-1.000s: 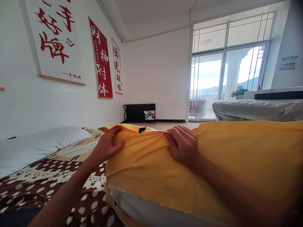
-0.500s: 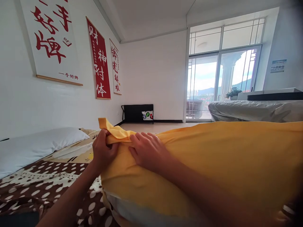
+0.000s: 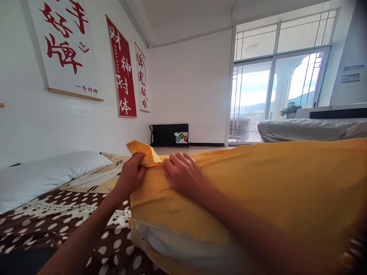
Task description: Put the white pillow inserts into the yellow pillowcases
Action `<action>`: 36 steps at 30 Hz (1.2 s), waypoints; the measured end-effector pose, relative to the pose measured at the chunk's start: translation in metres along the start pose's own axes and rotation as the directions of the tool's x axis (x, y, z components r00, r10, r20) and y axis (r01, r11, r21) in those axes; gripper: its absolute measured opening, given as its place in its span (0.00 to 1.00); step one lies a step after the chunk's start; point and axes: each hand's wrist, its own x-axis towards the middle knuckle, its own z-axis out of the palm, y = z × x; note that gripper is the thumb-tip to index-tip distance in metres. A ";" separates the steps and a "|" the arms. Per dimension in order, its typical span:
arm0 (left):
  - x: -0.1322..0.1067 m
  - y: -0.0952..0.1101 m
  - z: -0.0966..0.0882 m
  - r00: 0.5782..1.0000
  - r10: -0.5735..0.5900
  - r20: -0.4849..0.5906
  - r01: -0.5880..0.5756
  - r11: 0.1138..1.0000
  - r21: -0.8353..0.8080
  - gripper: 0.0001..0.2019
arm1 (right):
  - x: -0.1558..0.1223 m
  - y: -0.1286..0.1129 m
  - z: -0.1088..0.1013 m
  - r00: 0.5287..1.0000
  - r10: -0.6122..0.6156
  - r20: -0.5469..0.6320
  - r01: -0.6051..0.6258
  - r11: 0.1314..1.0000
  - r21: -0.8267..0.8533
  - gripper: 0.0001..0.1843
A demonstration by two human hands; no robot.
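Observation:
A yellow pillowcase (image 3: 275,183) stretches across the lower right, with a white pillow (image 3: 172,244) showing through its open lower side. My left hand (image 3: 134,172) pinches the top edge near the left corner, where a folded flap of the cloth sticks up above the fingers. Just to the right, my right hand (image 3: 182,172) grips the same edge, its fingers curled over the top and its thumb on the near side. A small stretch of bunched cloth lies between the two hands.
A brown and white dotted blanket (image 3: 71,214) covers the bed on the left. Another white pillow (image 3: 57,175) lies by the wall. A black folded item (image 3: 169,134) stands at the far wall, and a plastic-wrapped mattress (image 3: 309,129) sits near the glass doors (image 3: 252,95).
Both hands have shifted slightly right in view with the pillowcase edge. The flap at the corner has folded over to the right, and more of the white pillow shows below.

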 end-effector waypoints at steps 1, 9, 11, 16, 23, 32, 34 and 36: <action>-0.001 0.000 0.001 1.000 0.021 0.009 -0.021 1.000 -0.002 0.05 | -0.001 0.001 0.002 0.999 -0.010 -0.038 0.010 1.000 -0.014 0.10; -0.001 -0.013 0.002 0.994 -0.110 -0.028 0.106 0.987 -0.119 0.04 | -0.006 0.012 0.010 0.989 -0.015 -0.148 0.010 0.999 -0.034 0.13; -0.003 -0.014 0.005 0.984 -0.156 -0.080 0.150 0.986 -0.078 0.03 | -0.007 0.011 0.008 0.996 -0.005 -0.093 0.003 1.000 -0.026 0.14; -0.007 -0.014 0.016 0.953 -0.225 -0.200 0.223 0.974 -0.035 0.09 | -0.009 0.010 -0.003 0.987 0.087 0.138 -0.087 0.996 -0.010 0.15; 0.002 -0.016 0.006 0.955 -0.297 -0.019 0.296 0.954 -0.055 0.18 | -0.006 0.024 -0.016 0.982 0.040 0.187 -0.022 0.995 -0.095 0.11; 0.007 0.010 -0.013 0.995 -0.093 -0.026 0.096 0.936 0.340 0.32 | -0.030 0.092 -0.053 0.925 0.139 0.354 -0.165 0.985 0.043 0.15; 0.011 0.014 -0.015 0.994 0.086 -0.067 -0.055 0.928 0.370 0.34 | -0.040 0.105 -0.056 0.914 0.143 0.380 -0.182 0.981 0.070 0.19; 0.018 0.018 -0.019 0.962 0.275 0.001 -0.254 0.891 0.377 0.33 | -0.047 0.110 -0.056 0.927 0.144 0.347 -0.178 0.982 0.066 0.21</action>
